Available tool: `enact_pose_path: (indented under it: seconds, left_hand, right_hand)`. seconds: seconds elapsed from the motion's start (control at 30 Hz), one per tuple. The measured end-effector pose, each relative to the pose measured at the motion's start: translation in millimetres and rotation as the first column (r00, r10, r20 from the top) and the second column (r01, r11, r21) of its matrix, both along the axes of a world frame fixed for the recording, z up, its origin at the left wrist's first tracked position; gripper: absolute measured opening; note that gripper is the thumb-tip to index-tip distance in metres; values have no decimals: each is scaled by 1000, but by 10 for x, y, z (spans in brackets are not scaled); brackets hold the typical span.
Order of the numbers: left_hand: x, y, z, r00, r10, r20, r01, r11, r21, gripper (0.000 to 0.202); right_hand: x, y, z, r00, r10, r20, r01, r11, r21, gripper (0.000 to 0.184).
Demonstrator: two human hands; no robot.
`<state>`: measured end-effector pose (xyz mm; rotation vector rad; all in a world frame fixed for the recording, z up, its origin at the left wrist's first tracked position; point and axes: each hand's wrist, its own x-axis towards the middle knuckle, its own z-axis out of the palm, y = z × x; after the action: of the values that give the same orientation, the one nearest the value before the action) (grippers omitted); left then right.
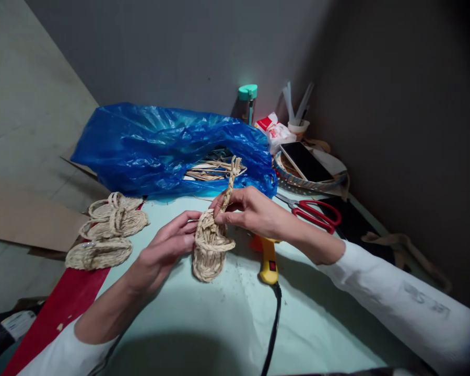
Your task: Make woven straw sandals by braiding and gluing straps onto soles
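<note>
Over the pale green table, the left hand grips a woven straw sandal by its edge; the right hand pinches a straw braid at the sandal's far end. Behind, a blue plastic bag lies before a grey wall.

So the person's right hand has a straw braid pinched right at a woven sandal, left hand fingers against its side. Three more sandals sit off left, blue plastic bag of straw behind, red-handled scissors and yellow corded tool rightward.
</note>
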<state>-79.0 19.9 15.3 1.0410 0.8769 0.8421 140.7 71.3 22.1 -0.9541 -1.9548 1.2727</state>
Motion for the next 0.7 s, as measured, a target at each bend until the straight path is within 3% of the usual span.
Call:
enact_pose_path:
  seconds: [0.2,0.5,0.7]
  left_hand:
    - [188,22,-3,999,35,-38,-36,999,-12,19]
    - [253,14,-44,996,11,-90,-9,1000,28,21]
    - [292,-10,44,980,13,-197,8,994,109,20]
  right_hand:
    - [4,-186,135,999,21,41,-25,995,93,9]
    - [40,-400,173,997,-53,61,38,974,222,6]
    - [91,-417,118,993,-74,-96,87,986,143,15]
